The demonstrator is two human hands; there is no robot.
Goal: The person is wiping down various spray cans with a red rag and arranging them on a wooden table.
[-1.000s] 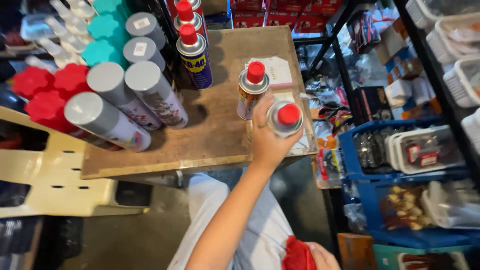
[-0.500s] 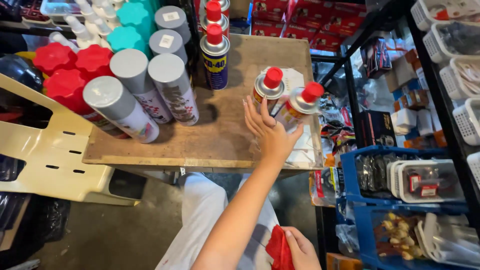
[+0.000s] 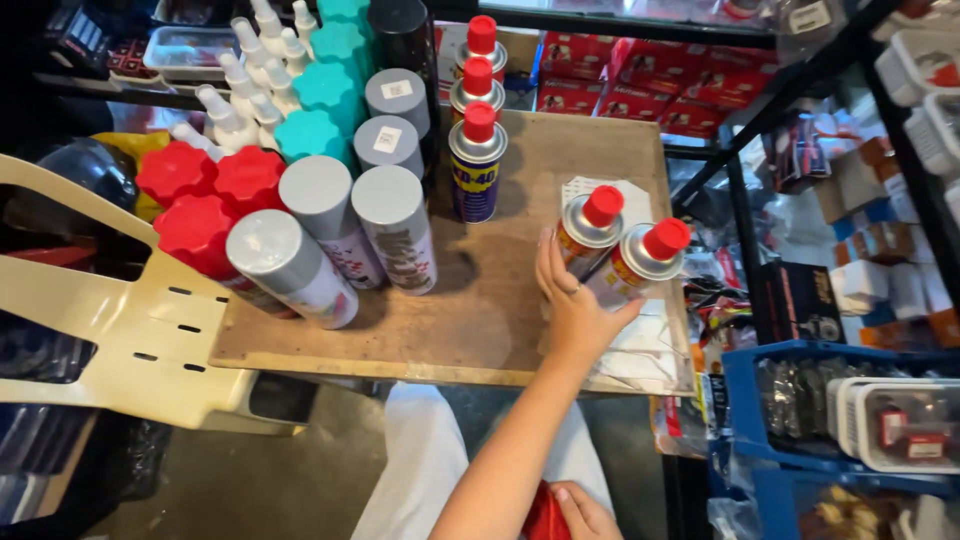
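Note:
My left hand (image 3: 575, 305) reaches over a worn wooden board (image 3: 500, 300) to two spray cans with red caps. Its fingers lie spread along the left can (image 3: 592, 228), and its thumb points at the base of the right can (image 3: 645, 258). Both cans stand on the board's right side, touching each other. My right hand (image 3: 585, 512) is at the bottom edge, closed on a red object (image 3: 545, 520) that is mostly out of view. Three more red-capped cans (image 3: 476, 160) stand in a row at the board's middle.
Grey-capped cans (image 3: 390, 225), red-lidded jars (image 3: 200, 200), teal-capped bottles (image 3: 320, 90) and white spray bottles (image 3: 235, 100) crowd the board's left. A cream plastic chair (image 3: 110, 320) is at the left. Shelves with boxes and blue crates (image 3: 850, 420) stand at the right.
My left hand set the second red-capped can down beside the first, then opened and now rests against both. The view has moved closer to the board.

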